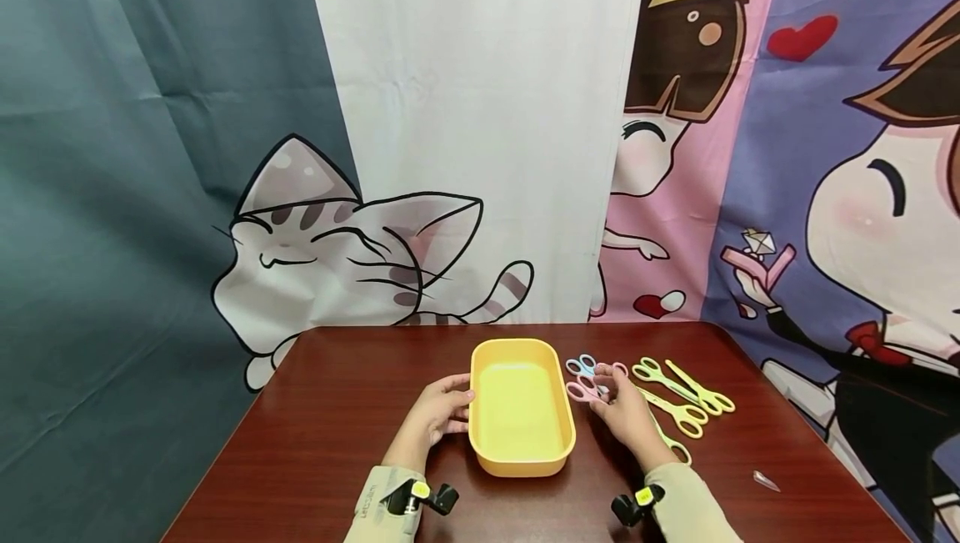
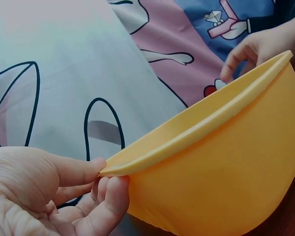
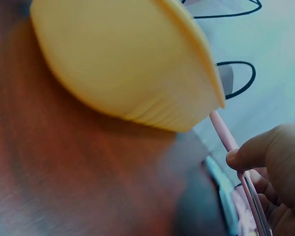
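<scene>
A yellow rectangular plastic bin (image 1: 522, 464) stands on the table in the head view, its inside bare. My left hand (image 1: 437, 411) is at its left side; the left wrist view shows thumb and fingers pinching the bin's rim (image 2: 187, 142). To the right of the bin, my right hand (image 1: 628, 416) holds pink scissors (image 1: 582, 389). In the right wrist view the thumb and fingers pinch the pink scissors (image 3: 225, 133), seen edge-on, with part hidden by the hand. Blue-handled scissors (image 1: 579, 366) lie just beyond, close to the bin.
Several yellow and green scissors (image 1: 686, 418) lie to the right of my right hand, some overlapping. A small clear piece (image 1: 766, 481) rests near the table's right side. Behind the dark red wooden table (image 1: 300, 443) hangs a cartoon-printed curtain (image 1: 480, 109).
</scene>
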Action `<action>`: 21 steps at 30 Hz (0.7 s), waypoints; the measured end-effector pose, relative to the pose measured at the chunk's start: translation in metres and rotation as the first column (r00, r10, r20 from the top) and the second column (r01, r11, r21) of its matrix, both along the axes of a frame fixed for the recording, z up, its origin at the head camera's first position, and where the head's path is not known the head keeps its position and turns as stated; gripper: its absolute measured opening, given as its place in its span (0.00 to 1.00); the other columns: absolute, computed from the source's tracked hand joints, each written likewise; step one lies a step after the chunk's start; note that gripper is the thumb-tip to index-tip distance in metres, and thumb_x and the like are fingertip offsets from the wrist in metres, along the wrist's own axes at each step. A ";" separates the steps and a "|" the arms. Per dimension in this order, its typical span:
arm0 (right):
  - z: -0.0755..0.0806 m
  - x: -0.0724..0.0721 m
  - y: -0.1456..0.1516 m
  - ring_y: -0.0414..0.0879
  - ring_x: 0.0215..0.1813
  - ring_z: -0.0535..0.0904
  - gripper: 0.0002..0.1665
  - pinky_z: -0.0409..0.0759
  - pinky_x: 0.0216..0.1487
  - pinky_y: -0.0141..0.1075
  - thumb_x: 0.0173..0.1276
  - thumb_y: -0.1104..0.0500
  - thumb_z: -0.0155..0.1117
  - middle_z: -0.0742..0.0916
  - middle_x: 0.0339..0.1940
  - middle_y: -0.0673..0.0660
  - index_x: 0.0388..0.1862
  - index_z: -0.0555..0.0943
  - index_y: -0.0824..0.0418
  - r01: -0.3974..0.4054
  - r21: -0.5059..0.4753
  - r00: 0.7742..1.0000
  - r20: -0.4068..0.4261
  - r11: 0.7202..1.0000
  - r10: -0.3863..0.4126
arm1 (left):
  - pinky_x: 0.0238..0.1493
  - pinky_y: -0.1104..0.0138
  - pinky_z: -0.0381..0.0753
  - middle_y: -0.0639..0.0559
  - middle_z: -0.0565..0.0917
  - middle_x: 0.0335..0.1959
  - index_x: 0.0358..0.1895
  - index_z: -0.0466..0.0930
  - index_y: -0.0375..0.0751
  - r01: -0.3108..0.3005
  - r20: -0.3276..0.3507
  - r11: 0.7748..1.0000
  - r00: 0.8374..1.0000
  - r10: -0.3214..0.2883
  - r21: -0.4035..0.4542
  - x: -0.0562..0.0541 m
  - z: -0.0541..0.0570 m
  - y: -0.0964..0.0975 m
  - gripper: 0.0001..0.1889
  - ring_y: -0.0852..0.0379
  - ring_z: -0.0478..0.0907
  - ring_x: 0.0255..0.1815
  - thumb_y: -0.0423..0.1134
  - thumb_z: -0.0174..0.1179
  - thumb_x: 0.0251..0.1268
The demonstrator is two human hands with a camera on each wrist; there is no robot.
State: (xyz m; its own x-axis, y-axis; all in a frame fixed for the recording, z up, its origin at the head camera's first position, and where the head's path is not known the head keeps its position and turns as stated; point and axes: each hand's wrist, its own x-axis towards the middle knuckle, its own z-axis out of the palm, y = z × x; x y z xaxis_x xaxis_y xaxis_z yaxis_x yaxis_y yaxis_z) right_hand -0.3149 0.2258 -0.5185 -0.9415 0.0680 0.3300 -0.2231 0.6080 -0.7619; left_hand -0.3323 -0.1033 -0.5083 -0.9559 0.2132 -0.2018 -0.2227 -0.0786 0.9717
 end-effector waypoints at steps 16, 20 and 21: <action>0.052 -0.036 -0.020 0.50 0.42 0.77 0.29 0.80 0.41 0.40 0.56 0.66 0.68 0.81 0.51 0.60 0.55 0.70 0.51 -0.036 0.045 0.998 0.054 0.998 0.034 | 0.28 0.59 0.82 0.39 0.81 0.37 0.64 0.67 0.39 0.006 -0.005 1.000 1.000 -0.006 -0.001 0.001 -0.002 -0.002 0.25 0.55 0.80 0.24 0.35 0.58 0.64; 0.062 -0.045 -0.032 0.50 0.43 0.76 0.31 0.80 0.39 0.38 0.57 0.67 0.67 0.81 0.52 0.60 0.58 0.69 0.52 -0.065 -0.004 0.996 0.066 0.998 0.065 | 0.28 0.59 0.82 0.42 0.82 0.34 0.63 0.68 0.39 0.006 -0.007 1.000 1.000 -0.006 0.012 0.001 -0.002 -0.002 0.25 0.55 0.80 0.24 0.36 0.60 0.62; 0.064 -0.047 -0.035 0.50 0.43 0.76 0.32 0.80 0.38 0.38 0.57 0.68 0.67 0.81 0.52 0.60 0.59 0.69 0.52 -0.074 -0.008 0.995 0.061 0.997 0.074 | 0.27 0.59 0.82 0.43 0.82 0.34 0.63 0.68 0.39 0.006 -0.007 1.000 1.000 -0.006 0.015 0.001 -0.002 -0.002 0.25 0.55 0.80 0.24 0.36 0.60 0.62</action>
State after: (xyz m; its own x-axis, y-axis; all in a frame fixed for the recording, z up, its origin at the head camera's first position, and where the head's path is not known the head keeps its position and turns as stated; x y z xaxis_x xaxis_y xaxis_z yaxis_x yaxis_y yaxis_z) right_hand -0.3620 0.1903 -0.4547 -0.9625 -0.0009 0.2713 -0.2202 0.5868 -0.7792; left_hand -0.3310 -0.1049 -0.5104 -0.9561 0.2218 -0.1917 -0.2163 -0.0919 0.9720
